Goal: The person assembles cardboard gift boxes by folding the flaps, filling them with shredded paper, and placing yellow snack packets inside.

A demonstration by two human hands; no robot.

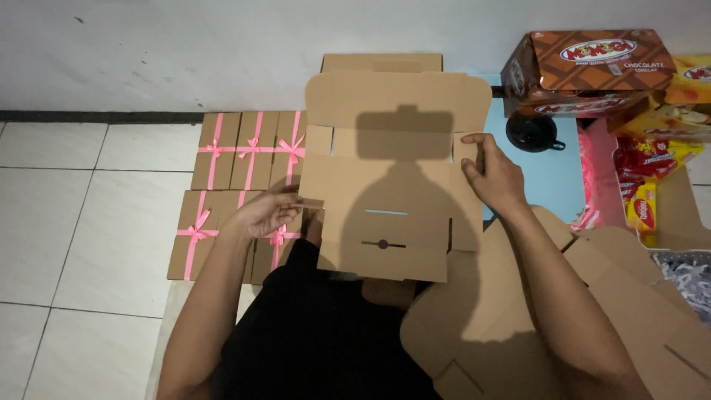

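- Two bare hands work one flat brown cardboard box blank (389, 185), which lies partly folded over the person's lap, its long lid panel pointing toward the white wall (185, 52).
- Left hand (261, 215): at the blank's left edge, fingers curled around the small side flap there and pinching it; the palm is turned down.
- Right hand (495, 176): at the blank's right edge, fingers closed on the upright side flap, thumb pressing against its inner face.
- The blank's middle panel shows a narrow slot and a small round cut; a shadow of the person's head falls across it.
- Finished brown boxes tied with pink ribbon (248, 152) stand in two rows on the white tiled floor (67, 222), just beyond the left hand and partly hidden by it.
- More unfolded cardboard blanks (615, 311) lie stacked under the right forearm.
- Near the wall at right: a brown printed carton (585, 70), bright snack packets (652, 178) beside it, and a black cup (533, 133) on a light blue surface (541, 185).
- Dark clothing covers the lap beneath the blank.
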